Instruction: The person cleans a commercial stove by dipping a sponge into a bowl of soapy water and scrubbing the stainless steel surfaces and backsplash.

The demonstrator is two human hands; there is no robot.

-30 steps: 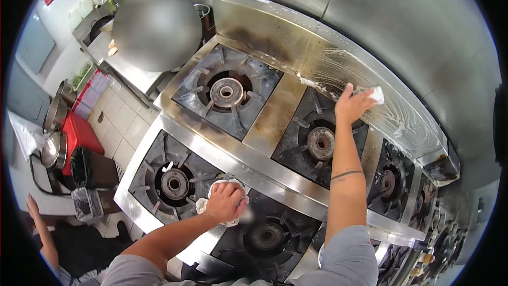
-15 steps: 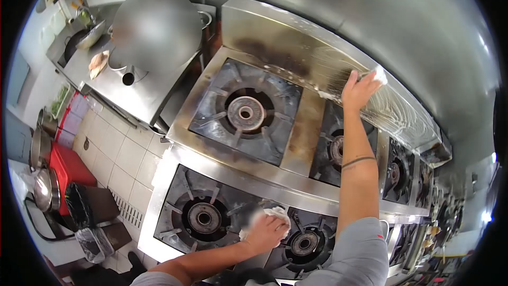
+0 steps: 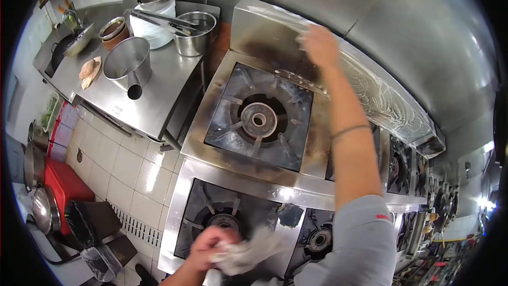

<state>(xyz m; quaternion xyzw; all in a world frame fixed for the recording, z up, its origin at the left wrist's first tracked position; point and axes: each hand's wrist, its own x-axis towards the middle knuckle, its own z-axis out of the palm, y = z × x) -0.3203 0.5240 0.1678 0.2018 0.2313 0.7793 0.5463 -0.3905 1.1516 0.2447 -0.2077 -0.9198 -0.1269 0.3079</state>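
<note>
My right hand (image 3: 320, 46) is pressed against the upper part of the stove's steel backsplash (image 3: 264, 30), closed on a white pad that is mostly hidden behind the fingers. Soapy swirls cover the backsplash to its right. Low in the view, my left hand (image 3: 209, 243) grips a crumpled white cloth (image 3: 251, 251), blurred by motion, above the front burners. Behind the left hand is a front-left burner (image 3: 223, 223), and the back-left burner (image 3: 259, 120) lies between the two hands.
A steel side table (image 3: 153, 100) at the left holds a metal funnel-like pot (image 3: 128, 63), stacked white plates (image 3: 153, 26) and a steel pot (image 3: 194, 34). Red container (image 3: 66, 190) and bins (image 3: 98, 222) stand on the tiled floor. Someone's dark shoe (image 3: 144, 275) shows at the bottom left.
My right hand has moved left and up along the backsplash. My left hand has shifted left with the cloth, which now hangs looser. The view has turned, revealing the side table's items.
</note>
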